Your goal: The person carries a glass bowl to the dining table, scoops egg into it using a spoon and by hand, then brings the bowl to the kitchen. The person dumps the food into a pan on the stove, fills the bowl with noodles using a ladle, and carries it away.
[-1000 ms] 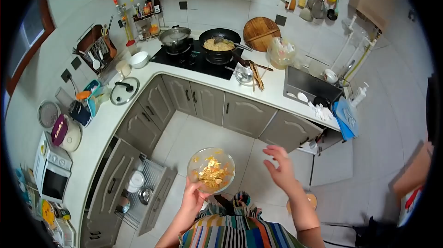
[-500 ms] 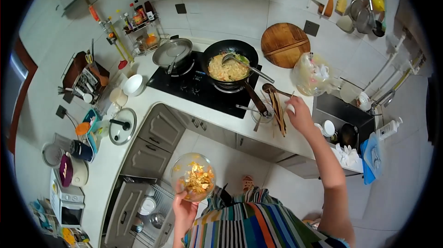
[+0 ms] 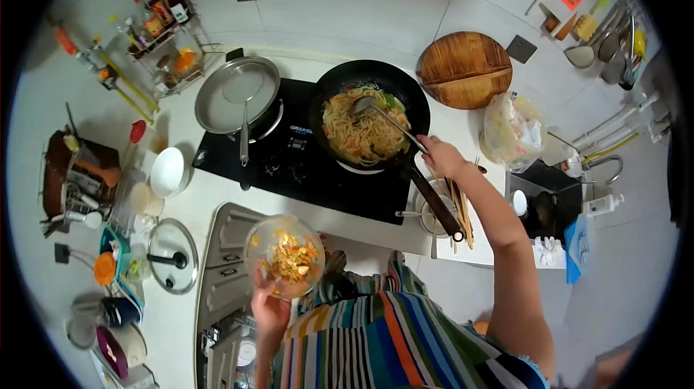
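My left hand (image 3: 270, 308) grips the rim of a clear glass bowl (image 3: 252, 242), held in front of my body. Yellow scrambled egg with orange bits (image 3: 293, 260) lies inside it. My right hand (image 3: 444, 157) is closed around the handle end of a metal ladle (image 3: 391, 121). The ladle's head rests among the noodles (image 3: 361, 136), which are mixed with green and orange pieces. They fill the middle of a black wok (image 3: 412, 92) on the right burner. The wok's long handle (image 3: 436, 204) points toward me, below my right wrist.
Left of the wok stands a lidded pan with a strainer (image 3: 242, 85) on the black stove (image 3: 289, 186). Chopsticks (image 3: 460, 215) and a glass container (image 3: 431, 219) sit beside the wok handle. The sink (image 3: 553, 194) is right; a glass lid (image 3: 173, 255) and white bowl (image 3: 169, 172) are left.
My right hand has moved from beside the chopsticks up and left onto the ladle's handle. My body and the view have come closer to the stove, the egg bowl still in my left hand.
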`<state>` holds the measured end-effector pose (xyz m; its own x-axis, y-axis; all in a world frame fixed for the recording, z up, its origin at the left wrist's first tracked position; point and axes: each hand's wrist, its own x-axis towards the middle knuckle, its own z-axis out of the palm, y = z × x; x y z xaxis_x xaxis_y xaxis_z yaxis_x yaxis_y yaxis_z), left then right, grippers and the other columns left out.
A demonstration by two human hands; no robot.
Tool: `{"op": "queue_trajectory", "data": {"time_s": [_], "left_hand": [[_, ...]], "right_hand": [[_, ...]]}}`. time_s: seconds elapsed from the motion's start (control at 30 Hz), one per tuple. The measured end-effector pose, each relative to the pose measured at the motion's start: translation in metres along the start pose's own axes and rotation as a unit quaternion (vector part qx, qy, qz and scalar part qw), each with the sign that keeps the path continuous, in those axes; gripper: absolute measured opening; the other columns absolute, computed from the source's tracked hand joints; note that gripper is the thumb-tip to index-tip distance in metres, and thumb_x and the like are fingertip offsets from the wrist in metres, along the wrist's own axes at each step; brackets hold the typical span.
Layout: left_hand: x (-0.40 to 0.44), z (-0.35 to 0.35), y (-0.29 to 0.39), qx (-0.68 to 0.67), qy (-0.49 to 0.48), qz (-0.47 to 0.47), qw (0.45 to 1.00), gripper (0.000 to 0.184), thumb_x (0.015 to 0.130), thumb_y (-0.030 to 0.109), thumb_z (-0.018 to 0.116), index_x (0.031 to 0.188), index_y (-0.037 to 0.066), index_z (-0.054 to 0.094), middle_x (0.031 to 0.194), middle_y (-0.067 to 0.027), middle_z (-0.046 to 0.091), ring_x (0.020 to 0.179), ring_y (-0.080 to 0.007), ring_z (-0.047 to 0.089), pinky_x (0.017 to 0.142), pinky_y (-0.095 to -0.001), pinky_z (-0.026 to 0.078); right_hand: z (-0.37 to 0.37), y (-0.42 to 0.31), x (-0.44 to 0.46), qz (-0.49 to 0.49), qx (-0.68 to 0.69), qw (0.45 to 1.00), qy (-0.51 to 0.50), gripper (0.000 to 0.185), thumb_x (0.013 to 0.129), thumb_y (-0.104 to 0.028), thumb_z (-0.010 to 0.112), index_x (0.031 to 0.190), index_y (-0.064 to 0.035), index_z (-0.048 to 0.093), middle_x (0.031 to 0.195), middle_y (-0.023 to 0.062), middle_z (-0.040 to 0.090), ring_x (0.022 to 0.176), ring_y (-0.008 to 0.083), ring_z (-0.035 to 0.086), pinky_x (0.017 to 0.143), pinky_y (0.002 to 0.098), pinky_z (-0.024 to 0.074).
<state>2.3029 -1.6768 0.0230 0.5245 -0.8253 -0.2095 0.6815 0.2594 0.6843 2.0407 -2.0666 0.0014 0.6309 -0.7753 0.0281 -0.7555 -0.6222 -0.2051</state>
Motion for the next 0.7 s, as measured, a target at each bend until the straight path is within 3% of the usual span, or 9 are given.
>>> {"op": "queue_trajectory", "data": {"time_s": [0.07, 0.27, 0.43, 0.53, 0.57, 0.67, 0.7], "left_hand": [[0.039, 0.006, 0.028, 0.007, -0.041, -0.016, 0.999, 0.066, 0.074, 0.013, 0.047, 0.136, 0.012, 0.024, 0.135, -0.014, 0.031, 0.121, -0.0304, 0.036, 0.096, -0.0473, 0.038], [0.126, 0.013, 0.074, 0.04, -0.093, -0.036, 0.994, 0.067, 0.07, 0.015, 0.051, 0.133, 0.009, 0.027, 0.132, -0.0124, 0.035, 0.121, -0.0303, 0.036, 0.096, -0.0471, 0.036], [0.168, 0.026, 0.076, 0.019, -0.103, -0.071, 0.992, 0.066, 0.069, 0.014, 0.052, 0.131, 0.01, 0.03, 0.13, -0.0128, 0.036, 0.121, -0.0311, 0.036, 0.095, -0.0457, 0.037], [0.173, 0.029, 0.071, 0.01, -0.114, -0.088, 0.99, 0.065, 0.069, 0.014, 0.051, 0.13, 0.012, 0.031, 0.131, -0.0132, 0.034, 0.121, -0.0317, 0.035, 0.096, -0.046, 0.036], [0.175, 0.029, 0.071, 0.006, -0.12, -0.096, 0.988, 0.064, 0.069, 0.014, 0.051, 0.13, 0.012, 0.031, 0.131, -0.0131, 0.034, 0.121, -0.0318, 0.035, 0.096, -0.046, 0.036], [0.182, 0.026, 0.069, 0.015, -0.104, -0.098, 0.99, 0.065, 0.07, 0.015, 0.052, 0.13, 0.012, 0.031, 0.131, -0.013, 0.035, 0.121, -0.0309, 0.036, 0.096, -0.0451, 0.036], [0.184, 0.026, 0.069, 0.017, -0.101, -0.099, 0.99, 0.065, 0.07, 0.015, 0.052, 0.131, 0.012, 0.031, 0.131, -0.013, 0.035, 0.121, -0.0308, 0.036, 0.096, -0.0449, 0.036]], "right_hand": [[-0.006, -0.011, 0.002, -0.015, 0.021, 0.999, 0.023, 0.055, 0.077, -0.001, 0.049, 0.128, -0.0009, 0.031, 0.096, 0.0263, 0.051, 0.079, 0.0408, 0.055, 0.071, 0.0435, 0.0462], [-0.034, -0.073, -0.041, 0.059, 0.127, 0.977, 0.16, 0.049, 0.079, -0.002, 0.05, 0.126, 0.0036, 0.035, 0.095, 0.029, 0.054, 0.08, 0.0425, 0.055, 0.071, 0.0431, 0.0462], [-0.029, -0.102, -0.046, 0.274, 0.272, 0.921, 0.045, 0.039, 0.083, -0.012, 0.054, 0.117, 0.0039, 0.046, 0.075, 0.0237, 0.058, 0.065, 0.0332, 0.057, 0.059, 0.0377, 0.0444], [-0.001, -0.106, -0.045, 0.213, 0.287, 0.932, 0.066, 0.039, 0.084, -0.013, 0.053, 0.119, 0.0033, 0.045, 0.069, 0.0198, 0.055, 0.053, 0.0277, 0.053, 0.05, 0.0368, 0.0418], [-0.002, -0.113, -0.047, 0.224, 0.33, 0.916, 0.043, 0.039, 0.085, -0.012, 0.051, 0.121, 0.0026, 0.043, 0.065, 0.0156, 0.053, 0.048, 0.024, 0.051, 0.046, 0.036, 0.0402], [-0.037, -0.15, -0.048, 0.33, 0.568, 0.753, -0.045, 0.036, 0.088, -0.012, 0.048, 0.122, -0.0003, 0.041, 0.06, 0.0047, 0.044, 0.044, 0.0136, 0.042, 0.038, 0.0302, 0.0335], [-0.042, -0.154, -0.049, 0.334, 0.588, 0.734, -0.062, 0.035, 0.089, -0.012, 0.047, 0.122, -0.001, 0.041, 0.061, 0.0027, 0.041, 0.044, 0.0114, 0.04, 0.037, 0.0282, 0.0315]]}}
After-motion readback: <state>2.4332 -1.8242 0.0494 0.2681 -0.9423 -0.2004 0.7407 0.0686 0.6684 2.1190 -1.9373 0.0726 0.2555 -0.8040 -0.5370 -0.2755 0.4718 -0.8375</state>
